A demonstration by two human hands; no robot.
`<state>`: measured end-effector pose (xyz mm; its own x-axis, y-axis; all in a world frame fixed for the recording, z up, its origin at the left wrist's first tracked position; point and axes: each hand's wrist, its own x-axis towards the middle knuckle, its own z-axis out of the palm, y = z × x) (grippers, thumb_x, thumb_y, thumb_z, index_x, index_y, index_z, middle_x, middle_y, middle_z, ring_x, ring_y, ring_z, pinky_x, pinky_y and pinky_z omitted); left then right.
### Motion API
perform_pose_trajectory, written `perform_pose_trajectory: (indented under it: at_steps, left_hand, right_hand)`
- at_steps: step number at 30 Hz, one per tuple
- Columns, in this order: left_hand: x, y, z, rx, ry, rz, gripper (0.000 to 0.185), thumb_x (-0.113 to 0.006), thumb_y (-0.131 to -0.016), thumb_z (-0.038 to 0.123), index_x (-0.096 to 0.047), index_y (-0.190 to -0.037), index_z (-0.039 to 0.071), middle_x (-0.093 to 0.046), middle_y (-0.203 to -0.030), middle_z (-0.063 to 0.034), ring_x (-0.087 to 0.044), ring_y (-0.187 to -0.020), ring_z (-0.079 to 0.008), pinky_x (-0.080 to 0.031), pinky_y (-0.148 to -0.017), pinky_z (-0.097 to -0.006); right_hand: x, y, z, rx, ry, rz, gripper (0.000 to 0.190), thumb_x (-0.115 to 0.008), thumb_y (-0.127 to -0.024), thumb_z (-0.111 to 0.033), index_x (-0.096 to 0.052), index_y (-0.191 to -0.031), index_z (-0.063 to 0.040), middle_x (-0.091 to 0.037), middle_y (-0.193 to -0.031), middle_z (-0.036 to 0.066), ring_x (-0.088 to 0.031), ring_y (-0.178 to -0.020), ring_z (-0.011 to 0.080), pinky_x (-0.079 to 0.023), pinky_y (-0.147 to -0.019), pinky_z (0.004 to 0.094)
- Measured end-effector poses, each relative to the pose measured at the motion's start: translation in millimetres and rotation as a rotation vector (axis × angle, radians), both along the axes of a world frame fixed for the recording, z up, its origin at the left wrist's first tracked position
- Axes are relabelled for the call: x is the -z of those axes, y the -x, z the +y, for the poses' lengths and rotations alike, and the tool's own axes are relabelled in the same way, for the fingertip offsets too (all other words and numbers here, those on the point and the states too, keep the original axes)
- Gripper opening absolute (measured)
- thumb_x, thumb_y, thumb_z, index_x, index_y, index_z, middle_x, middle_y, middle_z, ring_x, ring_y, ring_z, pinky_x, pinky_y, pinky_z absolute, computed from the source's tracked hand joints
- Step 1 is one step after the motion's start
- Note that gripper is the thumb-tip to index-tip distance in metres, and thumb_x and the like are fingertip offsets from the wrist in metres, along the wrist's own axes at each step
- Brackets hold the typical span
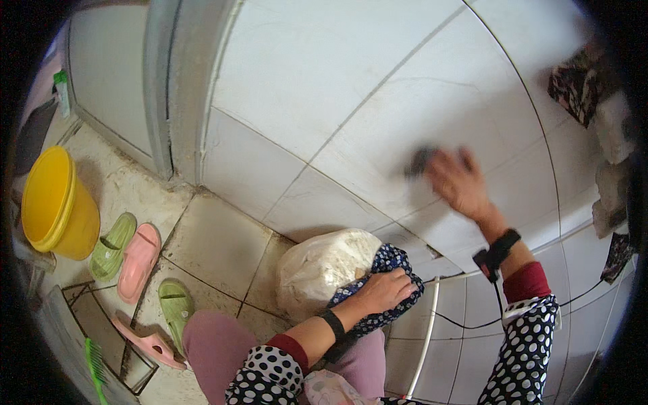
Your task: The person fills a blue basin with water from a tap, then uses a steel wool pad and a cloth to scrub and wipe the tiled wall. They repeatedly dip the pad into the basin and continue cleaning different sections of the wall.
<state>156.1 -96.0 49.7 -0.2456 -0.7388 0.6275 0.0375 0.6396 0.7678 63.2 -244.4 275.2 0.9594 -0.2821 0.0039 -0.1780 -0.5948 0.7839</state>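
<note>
My right hand (458, 185), blurred by motion, is against the white wall tiles (354, 131) with a dark object (421, 161) at its fingertips; blur hides what the object is and how firmly I grip it. My left hand (387, 291) rests with bent fingers on a dark blue flowered cloth (392, 258), which lies over the side of a full, whitish plastic bag (324, 268). The bag stands on the floor at the foot of the wall, in front of my knees. Whether my left fingers grip the cloth cannot be told.
A yellow bucket (83, 217), green slippers (114, 248) and pink slippers (139, 263) stand at the left, near a grey door frame (195, 91). A green comb (94, 369) lies lower left. A white hose (426, 339) and a black cable (468, 327) run at the right.
</note>
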Motion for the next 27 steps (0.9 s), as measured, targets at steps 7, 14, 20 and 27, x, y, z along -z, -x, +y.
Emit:
perform_pose_trajectory:
  at_steps: [7, 14, 20, 27]
  left_hand:
    - [-3, -6, 1, -0.009, 0.028, -0.067, 0.016, -0.054, -0.088, 0.020, -0.060, -0.086, 0.006, -0.053, -0.082, -0.0099, -0.058, -0.074, -0.0288, -0.050, -0.064, -0.0379]
    - [-7, -8, 1, -0.017, 0.055, -0.206, 0.014, -0.048, -0.089, 0.014, -0.058, -0.090, 0.004, -0.053, -0.083, -0.0107, -0.056, -0.077, -0.0309, -0.048, -0.067, -0.0387]
    - [-3, -6, -5, -0.048, 0.169, -0.275, 0.014, -0.050, -0.088, 0.015, -0.059, -0.088, 0.004, -0.057, -0.083, -0.0091, -0.057, -0.077, -0.0271, -0.050, -0.066, -0.0363]
    - [1, -4, -12, -0.007, 0.174, -0.283, 0.018, -0.049, -0.088, 0.014, -0.062, -0.087, 0.002, -0.058, -0.081, -0.0123, -0.057, -0.071, -0.0266, -0.048, -0.064, -0.0362]
  right_hand:
    - [70, -20, 13, -0.192, -0.137, -0.115, 0.035, -0.058, -0.081, -0.018, -0.058, -0.116, -0.013, -0.049, -0.130, 0.003, -0.040, -0.126, 0.0222, -0.036, -0.099, 0.0414]
    - [-4, 45, 34, 0.100, -0.086, -0.263, 0.032, -0.062, -0.075, -0.010, -0.061, -0.107, -0.010, -0.055, -0.118, 0.003, -0.051, -0.105, 0.0243, -0.044, -0.083, 0.0377]
    - [-114, 78, 155, 0.166, -0.038, -0.910, 0.042, -0.062, -0.071, -0.003, -0.058, -0.112, -0.005, -0.056, -0.117, 0.011, -0.052, -0.108, 0.0287, -0.042, -0.092, 0.0367]
    - [-110, 241, 347, -0.248, 0.152, -1.897, 0.042, -0.048, -0.090, -0.012, -0.043, -0.130, 0.002, -0.054, -0.122, 0.016, -0.060, -0.099, 0.0179, -0.052, -0.079, 0.0275]
